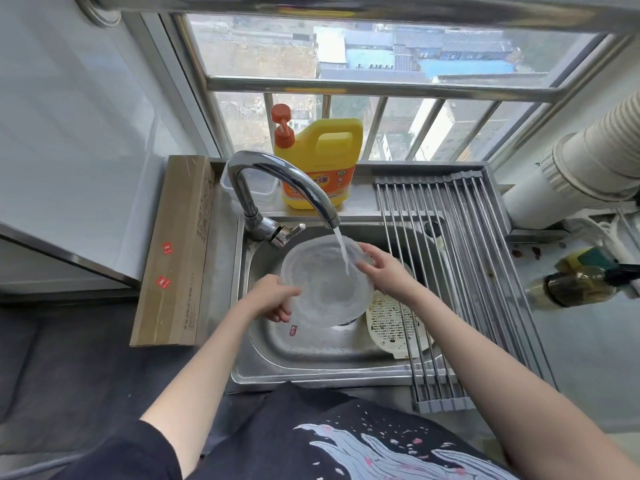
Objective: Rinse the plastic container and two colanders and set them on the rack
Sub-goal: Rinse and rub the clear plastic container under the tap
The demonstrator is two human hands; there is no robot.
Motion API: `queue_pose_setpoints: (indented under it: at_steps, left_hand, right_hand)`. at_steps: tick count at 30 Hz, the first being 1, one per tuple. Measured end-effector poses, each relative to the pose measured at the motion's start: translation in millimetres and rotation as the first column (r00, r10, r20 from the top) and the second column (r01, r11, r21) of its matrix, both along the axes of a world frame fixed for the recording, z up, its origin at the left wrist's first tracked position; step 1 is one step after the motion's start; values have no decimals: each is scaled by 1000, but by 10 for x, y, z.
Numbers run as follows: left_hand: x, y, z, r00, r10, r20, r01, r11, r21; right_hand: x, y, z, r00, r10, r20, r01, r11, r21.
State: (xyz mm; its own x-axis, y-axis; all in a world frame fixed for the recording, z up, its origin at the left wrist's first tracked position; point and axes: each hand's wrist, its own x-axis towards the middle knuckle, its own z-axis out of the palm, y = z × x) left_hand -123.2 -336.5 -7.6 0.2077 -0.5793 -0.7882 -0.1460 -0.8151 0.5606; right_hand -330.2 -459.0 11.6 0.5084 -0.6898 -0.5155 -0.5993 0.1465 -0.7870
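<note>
— Rinsing is under way, then? Take me across from the left.

— Left hand (273,297) pinches the near-left rim of the container (325,282), thumb on top and fingers underneath. The container is held over the sink (263,355), tilted up toward the tap (277,181), and the stream lands inside it near the right edge. Right hand (377,268) clamps the far-right rim, fingers curled round it.

— And the colanders?

— One cream colander (394,323) lies in the sink just right of the container, partly under the rack (467,271). I cannot make out a second.

— Anything on the rack?

— Its bars are bare. So I'd judge this as the first item mid-rinse, nothing set down, both colanders still to do.
</note>
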Motion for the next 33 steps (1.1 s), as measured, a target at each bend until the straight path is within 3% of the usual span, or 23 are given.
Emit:
queue_pose_setpoints:
  at_steps: [4, 5, 8, 13, 16, 20, 22, 24, 26, 28, 30, 33]
  left_hand:
    - [-39, 103, -130, 954, 47, 296, 11, 981, -193]
    - [-38, 152, -144, 904, -11, 427, 114, 969, -217]
    - [-52, 328, -157, 641, -211, 738, 425, 898, -112]
    - [-17, 572, -255, 429, -136, 893, 578, 801, -156]
    - [-40, 589, -186, 430, -52, 901, 604, 759, -244]
    - [-17, 625, -125, 491, 34, 871, 583, 730, -357]
    - [26, 675, -131, 523, 32, 851, 548, 753, -365]
    - [65, 732, -124, 638, 7, 770, 449, 809, -379]
    - [111, 776, -106, 823, 40, 566, 235, 884, -405]
    - [166, 812, -90, 954, 192, 231, -66, 884, -463]
    - [221, 856, -72, 944, 327, -53, -318, 851, -417]
    - [229, 906, -40, 870, 419, -260, -483, 829, -283]
  right_hand:
    - [-105, 54, -118, 985, 141, -95, -143, 990, -15]
    - [-135, 74, -136, 985, 143, -95, -140, 990, 32]
    - [-152, 210, -181, 999, -23, -31, 32, 954, 297]
    - [-6, 552, -273, 985, -155, -78, 170, 775, 608]
    - [112, 654, -314, 979, -204, 14, 126, 654, 746]
    - [181, 748, -275, 973, -231, 23, 138, 658, 741]
    - [182, 754, -276, 960, -277, 33, 165, 659, 734]
    - [173, 765, -280, 953, -300, 48, 181, 686, 704]
    - [176, 812, -278, 955, -289, 68, 175, 732, 658]
    - [183, 863, -282, 959, -269, 86, 168, 787, 594]
    - [199, 918, -277, 966, -235, 111, 155, 863, 481]
    - [221, 1019, -251, 984, -166, 56, 140, 937, 321]
